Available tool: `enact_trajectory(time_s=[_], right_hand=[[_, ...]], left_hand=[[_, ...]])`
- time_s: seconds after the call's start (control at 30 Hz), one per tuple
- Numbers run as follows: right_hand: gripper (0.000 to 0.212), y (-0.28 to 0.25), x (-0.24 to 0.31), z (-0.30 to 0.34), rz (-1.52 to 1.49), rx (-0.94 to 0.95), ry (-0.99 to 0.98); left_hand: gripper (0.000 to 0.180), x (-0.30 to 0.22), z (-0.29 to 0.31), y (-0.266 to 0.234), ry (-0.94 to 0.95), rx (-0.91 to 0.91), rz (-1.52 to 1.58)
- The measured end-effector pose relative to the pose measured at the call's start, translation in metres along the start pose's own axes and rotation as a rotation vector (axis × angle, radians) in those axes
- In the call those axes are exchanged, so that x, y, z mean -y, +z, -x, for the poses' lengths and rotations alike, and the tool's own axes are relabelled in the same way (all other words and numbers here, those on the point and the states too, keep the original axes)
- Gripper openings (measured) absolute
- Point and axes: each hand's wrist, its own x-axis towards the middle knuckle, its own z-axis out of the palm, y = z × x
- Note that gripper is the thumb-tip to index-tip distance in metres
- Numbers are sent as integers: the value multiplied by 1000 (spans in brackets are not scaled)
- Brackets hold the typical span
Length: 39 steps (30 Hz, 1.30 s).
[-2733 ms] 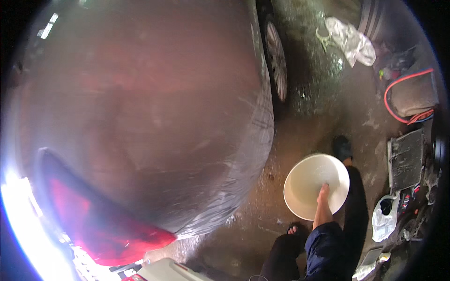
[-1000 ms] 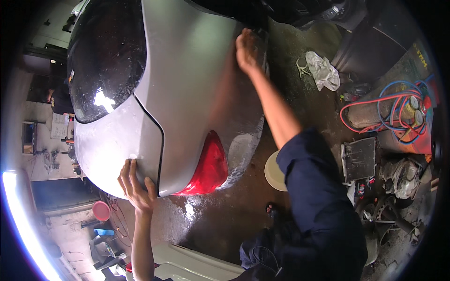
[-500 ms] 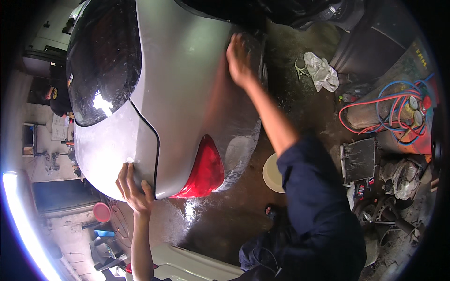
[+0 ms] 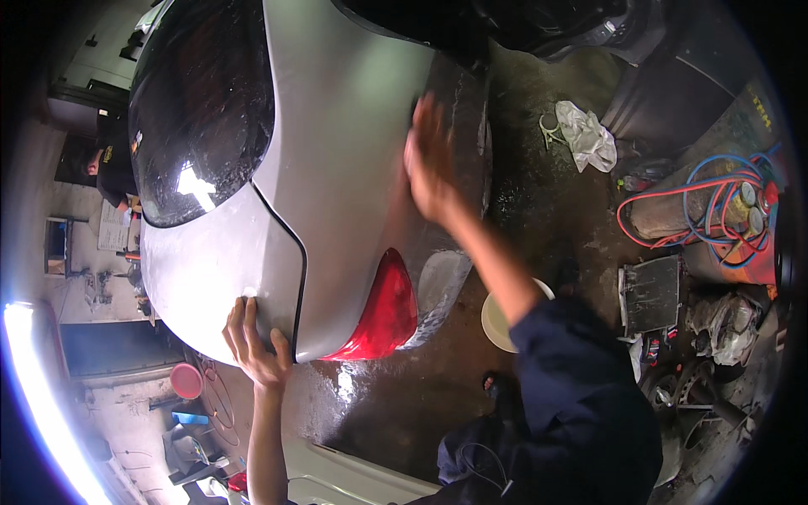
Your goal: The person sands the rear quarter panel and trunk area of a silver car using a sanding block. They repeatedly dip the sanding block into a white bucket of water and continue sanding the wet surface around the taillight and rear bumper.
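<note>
The rear of a silver-grey car [image 4: 353,160] fills the middle of the view. My left hand [image 4: 257,345] rests on the boot lid [image 4: 202,261], fingers spread, close to the dark seam beside the rear panel. On the car's side, above the red tail light [image 4: 383,311], my right hand [image 4: 433,164] lies along the panel with its fingers pointing away from me. Motion smears those fingers, and whatever may be under them is hidden. Behind the tail light the bumper corner [image 4: 442,278] has a pale grey patch and whitish smears. The dark rear window [image 4: 206,118] is at the upper left.
A pale round basin [image 4: 497,324] stands on the wet floor beneath my right arm. Gas cylinders with red and blue hoses [image 4: 715,202], a white crumpled bag [image 4: 587,135] and a flat radiator-like panel [image 4: 650,295] are at the right. Another person [image 4: 114,164] stands beyond the car.
My right hand has moved back along the panel toward me and the tail light. My left hand keeps its place on the boot lid. The whole view has shifted slightly.
</note>
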Motion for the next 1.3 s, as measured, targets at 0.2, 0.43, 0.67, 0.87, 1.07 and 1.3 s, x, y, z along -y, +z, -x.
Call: enact_trajectory(time_s=[0.2, 0.43, 0.67, 0.87, 1.07, 1.3], right_hand=[[76, 0, -28, -32, -135, -57, -25], [65, 4, -29, -35, -81, -155, 57], [73, -2, -14, 13, -183, 53, -36], [79, -78, -162, -167, -303, -534, 737], [54, -71, -122, -105, -1030, -493, 500], [59, -13, -66, -26, -271, -438, -116]], left_hand=[[59, 2, 1, -1, 17, 6, -10], [58, -3, -3, 4, 3, 3, -9], [57, 6, 7, -10, -7, 13, -56], [55, 0, -4, 12, 13, 2, 13], [57, 5, 0, 3, 17, 12, -11], [60, 2, 0, 6, 23, 29, -41]])
